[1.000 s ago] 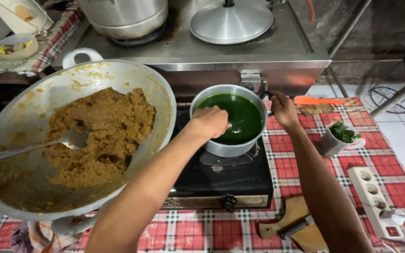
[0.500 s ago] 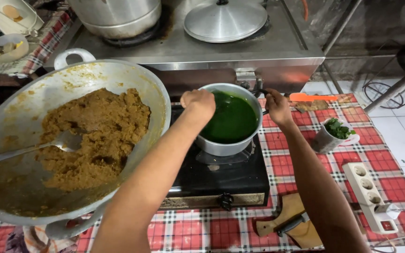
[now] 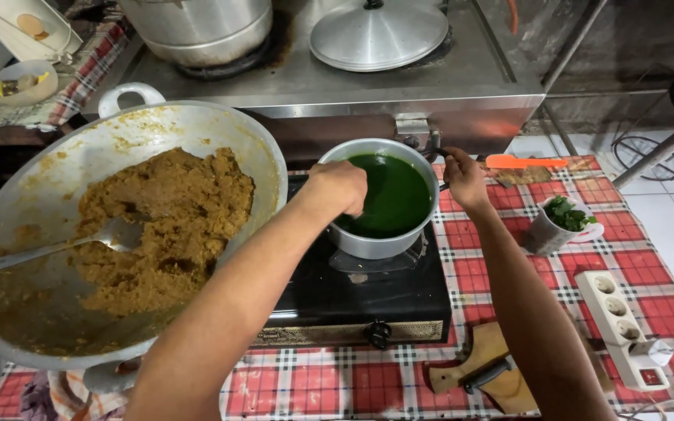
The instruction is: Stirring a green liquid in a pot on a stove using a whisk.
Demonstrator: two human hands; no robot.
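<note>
Left hand (image 3: 341, 187) fisted over the saucepan (image 3: 384, 242) rim, right hand (image 3: 462, 175) pinching its handle; wok (image 3: 263, 156) edge crowds left, checked cloth (image 3: 493, 273) right.

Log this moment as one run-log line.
left hand: over pot of green liquid | right hand: at pot's dark handle | pot on black stove | wok beside

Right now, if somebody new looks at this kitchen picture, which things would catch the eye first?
Probably the small metal pot of dark green liquid on the black stove in the middle, with the left hand over it and the right hand at its handle. To the left, a big wok holds brown mash and a metal spoon.
</note>
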